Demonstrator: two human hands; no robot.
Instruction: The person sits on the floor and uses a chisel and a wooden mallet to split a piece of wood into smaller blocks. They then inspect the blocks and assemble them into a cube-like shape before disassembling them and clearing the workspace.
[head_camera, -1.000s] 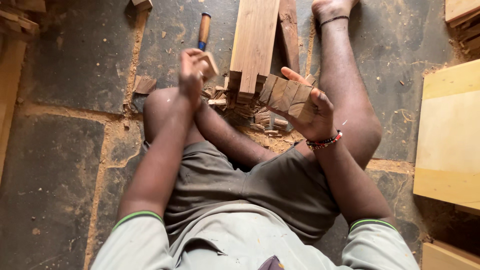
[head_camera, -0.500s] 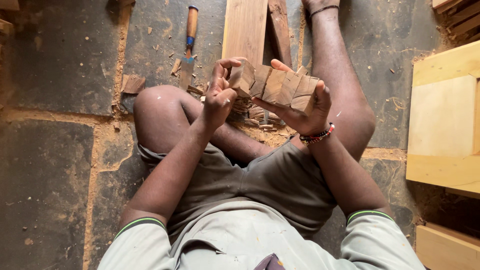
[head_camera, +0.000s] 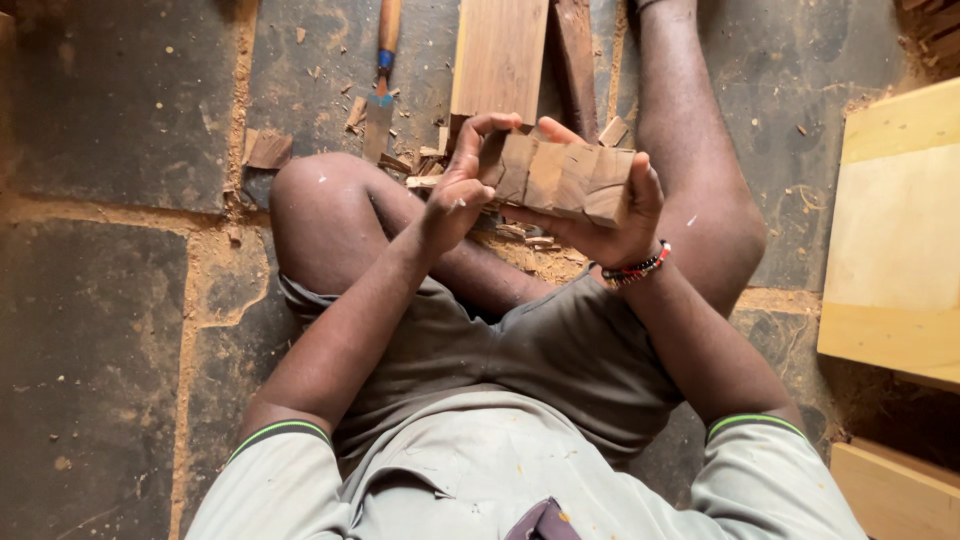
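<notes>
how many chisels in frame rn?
1. The chisel lies on the stone floor at top centre-left, wooden handle pointing away, blade toward the bent knee, left of the plank. More could be hidden under the legs or out of frame.

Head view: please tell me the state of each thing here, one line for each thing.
Carved wood block: lifted off the floor, held in both hands.
Left hand: gripping the block's left end.
Right hand: cupped under the block, holding it.
Chisel: lying flat on the floor, untouched.
Dark plank: lying flat on the floor.
Wood chips: scattered loose on the floor.
Pale board: lying at the right.
</notes>
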